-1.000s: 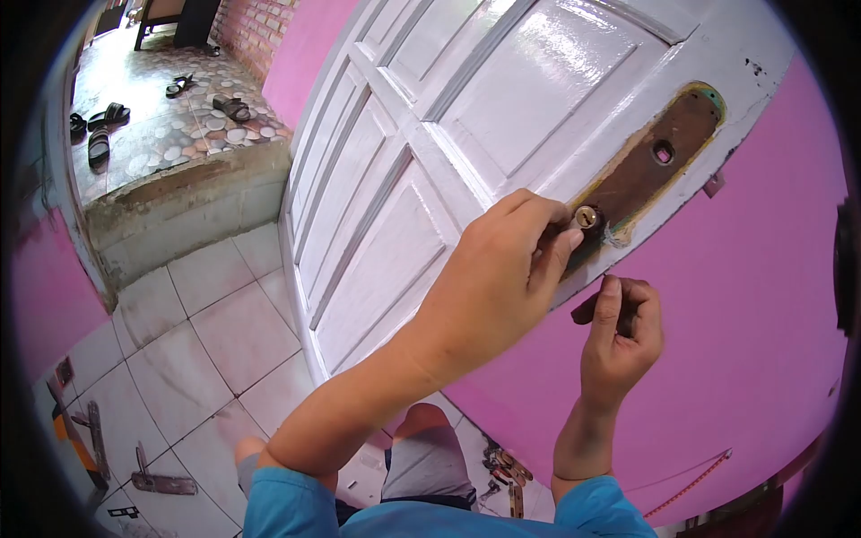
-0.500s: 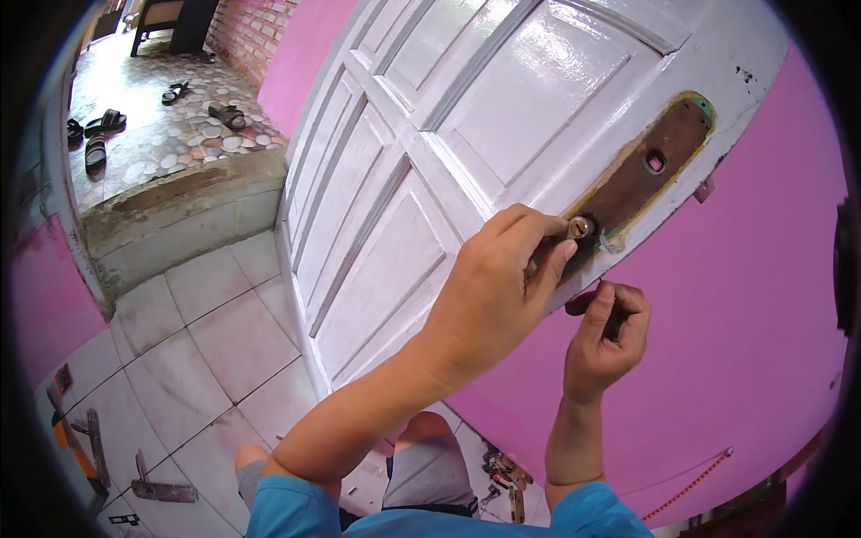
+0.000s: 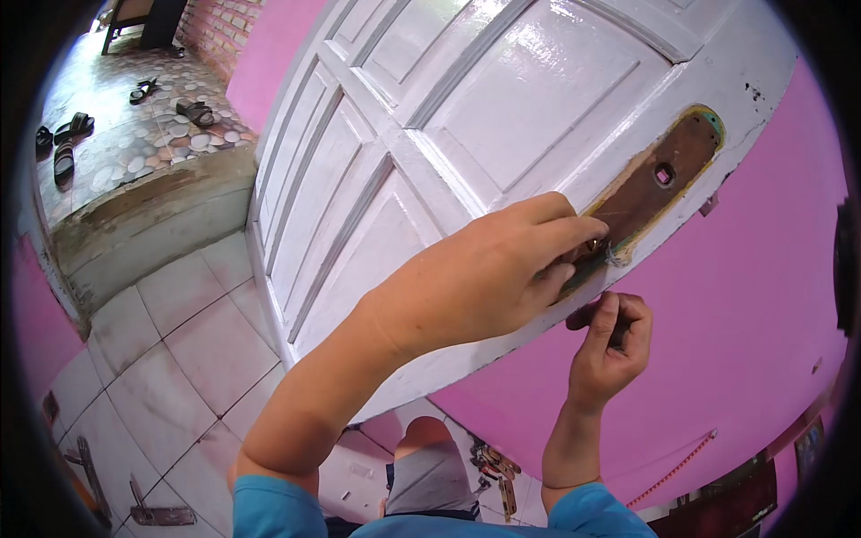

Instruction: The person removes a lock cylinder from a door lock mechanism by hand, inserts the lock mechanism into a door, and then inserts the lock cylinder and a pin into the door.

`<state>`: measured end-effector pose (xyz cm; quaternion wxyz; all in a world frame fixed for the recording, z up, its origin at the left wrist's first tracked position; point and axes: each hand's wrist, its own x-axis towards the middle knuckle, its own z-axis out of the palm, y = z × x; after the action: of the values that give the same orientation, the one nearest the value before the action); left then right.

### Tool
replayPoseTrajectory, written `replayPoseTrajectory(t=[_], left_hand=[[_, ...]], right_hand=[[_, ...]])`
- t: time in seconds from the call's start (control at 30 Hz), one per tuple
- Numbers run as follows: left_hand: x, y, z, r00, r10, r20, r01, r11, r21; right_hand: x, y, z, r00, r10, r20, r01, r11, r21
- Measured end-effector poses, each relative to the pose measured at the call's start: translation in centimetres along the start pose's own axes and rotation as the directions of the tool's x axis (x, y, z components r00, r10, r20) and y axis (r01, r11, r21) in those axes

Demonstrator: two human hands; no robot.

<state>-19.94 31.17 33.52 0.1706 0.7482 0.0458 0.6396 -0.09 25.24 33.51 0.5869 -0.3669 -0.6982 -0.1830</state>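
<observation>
A brass lock cylinder point(image 3: 595, 244) sits in the lower opening of the white panelled door point(image 3: 538, 117), largely covered by fingers. My left hand point(image 3: 475, 264) pinches it between thumb and fingers. Around it, a brown unpainted patch point(image 3: 639, 202) with a yellowish border marks the door, and a square hole point(image 3: 664, 174) lies higher up. My right hand point(image 3: 612, 345) is at the door's edge just below, with its fingers curled and the thumb pressed against them. Whatever those fingers grip is hidden.
A door handle on a plate point(image 3: 163, 516) lies on the tiled floor at lower left, with another handle point(image 3: 90, 466) beside it. Several tools point(image 3: 495, 466) lie near my knee. A raised step point(image 3: 161, 202) leads to sandals point(image 3: 73, 130). A pink wall point(image 3: 717, 323) stands behind the door.
My left hand has shifted over the front of the cylinder, now covering most of it. The view has turned slightly; the right hand keeps its place at the door's edge.
</observation>
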Motion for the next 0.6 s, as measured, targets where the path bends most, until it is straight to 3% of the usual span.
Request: replayPoseTrajectory(t=[0.3,0.6], left_hand=[[-0.2,1.3,0.7,0.999,0.028,-0.033,-0.015,0.936,0.351],[-0.5,0.5,1.1,0.995,0.09,-0.043,-0.068,0.928,0.366]], right_hand=[[-0.2,-0.7,0.3,0.991,0.132,0.012,-0.132,0.983,0.13],[-0.7,0.4,1.1,0.997,0.006,-0.079,0.001,0.996,0.084]])
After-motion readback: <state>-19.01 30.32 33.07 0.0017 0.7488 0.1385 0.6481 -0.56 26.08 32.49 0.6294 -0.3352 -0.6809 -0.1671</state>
